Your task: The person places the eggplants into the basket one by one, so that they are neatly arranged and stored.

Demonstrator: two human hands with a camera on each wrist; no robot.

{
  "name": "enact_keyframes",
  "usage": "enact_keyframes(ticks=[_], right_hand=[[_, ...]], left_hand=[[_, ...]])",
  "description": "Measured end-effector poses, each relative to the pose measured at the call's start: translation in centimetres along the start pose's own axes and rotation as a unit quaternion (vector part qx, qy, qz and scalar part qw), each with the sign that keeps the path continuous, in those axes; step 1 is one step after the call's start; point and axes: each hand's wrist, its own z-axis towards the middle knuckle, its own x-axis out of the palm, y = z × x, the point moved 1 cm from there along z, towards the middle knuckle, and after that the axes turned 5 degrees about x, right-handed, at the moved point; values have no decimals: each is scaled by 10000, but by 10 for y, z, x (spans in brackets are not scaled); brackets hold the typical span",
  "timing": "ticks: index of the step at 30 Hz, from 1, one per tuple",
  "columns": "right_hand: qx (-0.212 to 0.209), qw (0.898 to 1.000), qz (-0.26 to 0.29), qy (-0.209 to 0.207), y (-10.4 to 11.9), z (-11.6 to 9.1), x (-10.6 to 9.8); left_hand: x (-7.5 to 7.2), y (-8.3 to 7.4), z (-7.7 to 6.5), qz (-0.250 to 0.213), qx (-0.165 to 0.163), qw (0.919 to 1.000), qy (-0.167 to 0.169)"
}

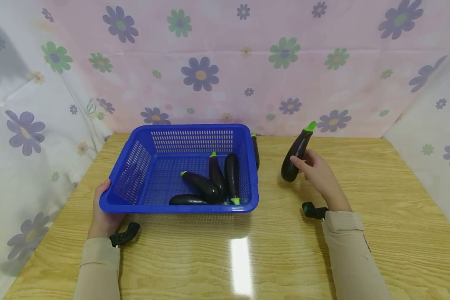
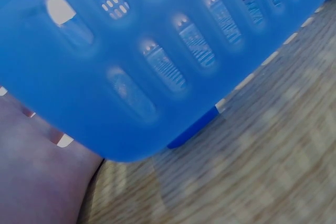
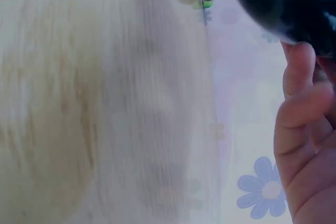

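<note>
Gripping the blue basket (image 1: 178,209) with the left hand (image 1: 106,216), pinching a lifted eggplant (image 1: 298,148) right of it with the right hand (image 1: 318,174)! Looks midway: counting at least four eggplants inside (image 1: 200,185), one outlying eggplant (image 1: 256,154) beside the right wall. Can't tell filling from emptying.

Beige sleeves (image 1: 350,250), black wrist mounts (image 1: 124,236)

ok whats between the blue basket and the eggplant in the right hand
In the head view, another eggplant sits beside the blue basket, partly hidden by it; from there to the held eggplant, the tabletop is bare.
</note>
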Motion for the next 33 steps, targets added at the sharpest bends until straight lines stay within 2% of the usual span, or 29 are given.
enact_keyframes(ticks=[3,7,14,26,29,33], right_hand=[[-48,9998,181,23,3,-1,1],[-156,9973,722,35,8,-2,2],[-809,9817,1712,220,17,-7,6],[-1017,9687,2211,494,29,-7,13],[-913,9669,2312,569,33,-7,14],[-704,9696,2265,602,42,-10,16]], left_hand=[[1,0,0,49,-8,9999,-98],[3,1,0,85,19,9999,-101],[4,0,0,209,34,9998,-71],[4,-1,1,390,108,9991,-84],[5,-1,1,401,138,9991,-99],[6,-1,0,129,145,9998,47]])
